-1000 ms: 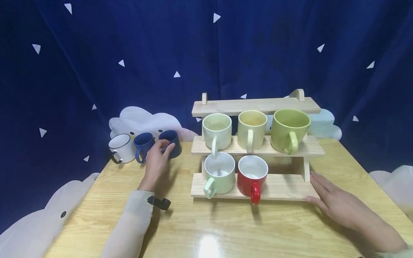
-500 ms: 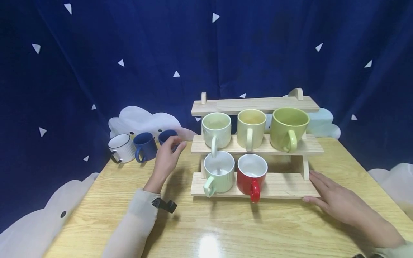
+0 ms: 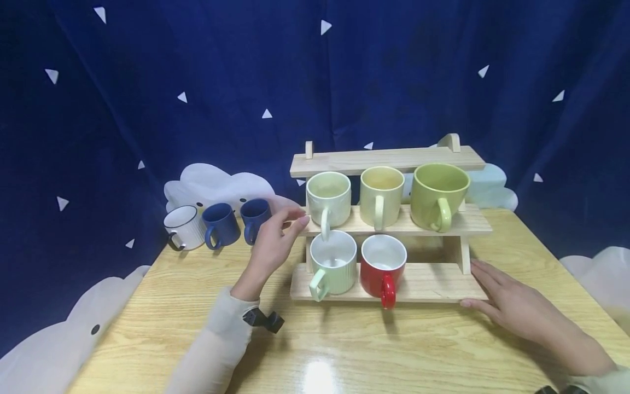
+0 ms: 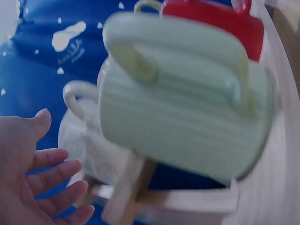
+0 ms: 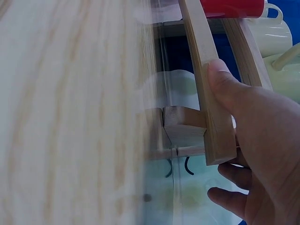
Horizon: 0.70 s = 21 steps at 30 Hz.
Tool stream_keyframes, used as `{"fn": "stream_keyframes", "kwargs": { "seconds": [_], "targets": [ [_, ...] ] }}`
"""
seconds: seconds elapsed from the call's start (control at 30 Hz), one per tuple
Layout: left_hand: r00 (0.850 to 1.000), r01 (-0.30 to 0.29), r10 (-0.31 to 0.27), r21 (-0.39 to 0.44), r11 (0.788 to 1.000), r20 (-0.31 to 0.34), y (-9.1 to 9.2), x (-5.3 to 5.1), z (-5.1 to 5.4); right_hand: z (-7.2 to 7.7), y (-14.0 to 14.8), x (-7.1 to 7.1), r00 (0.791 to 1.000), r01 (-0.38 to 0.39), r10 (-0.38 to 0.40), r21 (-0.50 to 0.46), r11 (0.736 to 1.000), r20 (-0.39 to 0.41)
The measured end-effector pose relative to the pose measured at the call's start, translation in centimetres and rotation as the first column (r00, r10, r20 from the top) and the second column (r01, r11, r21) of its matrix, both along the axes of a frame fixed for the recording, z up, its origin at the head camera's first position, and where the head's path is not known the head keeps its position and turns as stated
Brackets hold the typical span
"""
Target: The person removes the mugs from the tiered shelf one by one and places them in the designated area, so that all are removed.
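Observation:
My left hand (image 3: 272, 243) is beside the left end of the wooden rack (image 3: 433, 282), its fingertips by the middle shelf. Its spread fingers hold nothing in the left wrist view, close to a pale green ribbed mug (image 4: 183, 103) and a whitish mug (image 4: 93, 145). At the rack's other end, my right hand (image 3: 514, 306) grips the bottom shelf (image 5: 211, 93), thumb on the front edge and fingers past the end. That shelf bears the ribbed mug and a red mug (image 3: 379, 273). A pale green mug (image 3: 328, 200), a cream-yellow mug (image 3: 391, 205) and an olive-green mug (image 3: 428, 205) stand above.
Left of the rack, two dark blue mugs (image 3: 222, 221) and a white ribbed mug with a black handle (image 3: 184, 227) stand on the wooden table (image 3: 374, 355). The rack's top shelf (image 3: 384, 160) bears no mugs. A dark blue curtain (image 3: 221, 65) hangs behind.
My left hand has let go of the right-hand blue mug and moved right to the rack's left end. The mugs stay in place. My right hand keeps its position at the rack.

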State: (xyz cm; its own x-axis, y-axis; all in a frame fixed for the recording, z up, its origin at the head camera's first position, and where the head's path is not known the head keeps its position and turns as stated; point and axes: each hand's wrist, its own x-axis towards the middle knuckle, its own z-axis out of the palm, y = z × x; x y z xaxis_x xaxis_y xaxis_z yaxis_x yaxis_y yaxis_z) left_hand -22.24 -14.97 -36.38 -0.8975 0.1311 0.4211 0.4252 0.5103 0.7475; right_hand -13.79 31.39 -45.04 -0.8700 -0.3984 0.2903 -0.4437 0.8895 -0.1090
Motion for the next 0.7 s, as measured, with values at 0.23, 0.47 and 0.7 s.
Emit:
{"fn": "stream_keyframes", "kwargs": {
  "seconds": [0.23,0.47,0.7],
  "targets": [
    [0.999,0.051,-0.051,-0.029,0.998,-0.009,1.6,0.9,0.9,0.0,0.0,0.1,1.0,0.008,-0.008,0.0,1.0,-0.001],
    [0.999,0.041,-0.041,-0.066,0.997,-0.007,2.6,1.1,0.9,-0.1,0.0,0.1,1.0,0.014,-0.014,0.0,1.0,-0.001],
    [0.999,0.038,-0.037,-0.063,0.997,0.012,2.5,1.3,0.9,-0.1,0.0,0.0,1.0,0.023,-0.023,-0.003,1.0,0.0]
  ]
}}
